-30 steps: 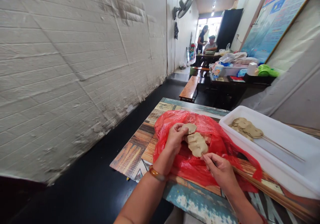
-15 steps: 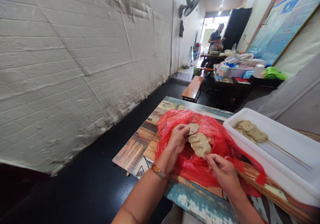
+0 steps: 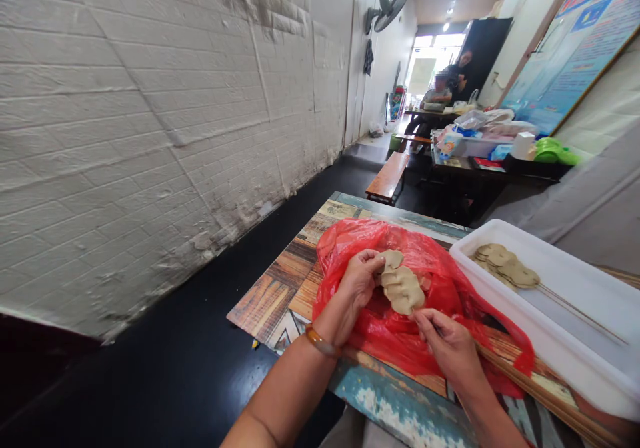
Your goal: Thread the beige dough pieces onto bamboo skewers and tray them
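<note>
My left hand [image 3: 361, 278] is closed, pinching a flat beige slice [image 3: 393, 259] between thumb and fingers. Just below that slice, a row of similar thin, wavy slices [image 3: 403, 292] is threaded on a skewer. My right hand [image 3: 447, 338] pinches the skewer's lower end, close under the slices; the stick itself is mostly hidden. The left slice meets or overlaps the top of the row; whether the skewer's tip goes through it I cannot tell. Both hands are over an open, crumpled red plastic bag [image 3: 363, 235], in which more pale pieces partly show.
A white plastic tub [image 3: 530, 345] at the right holds finished-looking skewers of slices [image 3: 507, 268]. Long bamboo skewers [image 3: 540, 389] lie along the tub's near side. Beyond the wood-patterned table [image 3: 270, 288] are a bench [image 3: 389, 176], a cluttered table and two people.
The slice in my left hand has come closer to the threaded row and now touches or overlaps it. In the background, one person has leaned to the right. The view has shifted slightly.
</note>
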`<action>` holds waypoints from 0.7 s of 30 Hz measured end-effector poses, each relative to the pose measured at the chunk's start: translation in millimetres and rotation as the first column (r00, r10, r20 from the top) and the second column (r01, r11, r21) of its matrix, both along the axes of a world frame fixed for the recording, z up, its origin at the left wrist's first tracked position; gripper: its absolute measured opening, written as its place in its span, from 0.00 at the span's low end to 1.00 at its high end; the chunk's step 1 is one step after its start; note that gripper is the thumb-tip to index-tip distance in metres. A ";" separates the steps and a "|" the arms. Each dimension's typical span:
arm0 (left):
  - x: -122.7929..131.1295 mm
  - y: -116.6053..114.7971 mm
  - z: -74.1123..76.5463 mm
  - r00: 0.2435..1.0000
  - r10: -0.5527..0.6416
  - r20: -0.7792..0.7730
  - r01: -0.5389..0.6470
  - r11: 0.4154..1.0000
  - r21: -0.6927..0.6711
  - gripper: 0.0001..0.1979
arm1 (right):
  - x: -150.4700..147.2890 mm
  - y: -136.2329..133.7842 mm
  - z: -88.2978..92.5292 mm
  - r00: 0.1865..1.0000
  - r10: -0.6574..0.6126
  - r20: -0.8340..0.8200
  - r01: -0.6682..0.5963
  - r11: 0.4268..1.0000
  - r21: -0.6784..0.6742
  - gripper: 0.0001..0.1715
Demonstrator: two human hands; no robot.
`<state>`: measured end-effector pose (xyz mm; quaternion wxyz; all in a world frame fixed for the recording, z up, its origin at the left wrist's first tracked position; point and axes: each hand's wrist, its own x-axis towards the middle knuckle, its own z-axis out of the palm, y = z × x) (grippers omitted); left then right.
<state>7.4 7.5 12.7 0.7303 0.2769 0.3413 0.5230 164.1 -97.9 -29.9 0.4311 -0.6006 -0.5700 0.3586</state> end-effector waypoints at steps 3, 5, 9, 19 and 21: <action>2.4 -0.2 -2.0 0.999 0.017 -0.031 -0.016 1.000 0.013 0.16 | -0.4 0.1 -0.7 1.000 0.000 -0.008 0.000 1.000 -0.002 0.21; 3.6 -0.3 -2.7 0.998 0.039 -0.050 -0.037 0.999 0.035 0.17 | -0.9 0.2 -1.3 1.000 -0.004 -0.020 0.004 1.000 0.002 0.20; 3.5 0.1 -2.4 0.995 0.073 -0.070 -0.065 0.992 0.105 0.17 | -2.5 0.1 -1.6 0.997 -0.007 -0.077 0.006 1.000 -0.007 0.20; 2.2 3.8 -5.6 0.996 0.076 -0.054 -0.066 0.984 0.165 0.17 | -7.2 0.4 5.5 0.990 -0.035 -0.138 0.033 0.999 -0.015 0.21; 2.7 4.2 -6.2 0.995 0.079 -0.054 -0.068 0.983 0.171 0.17 | -7.2 0.6 4.8 0.988 -0.028 -0.151 0.025 0.999 -0.024 0.21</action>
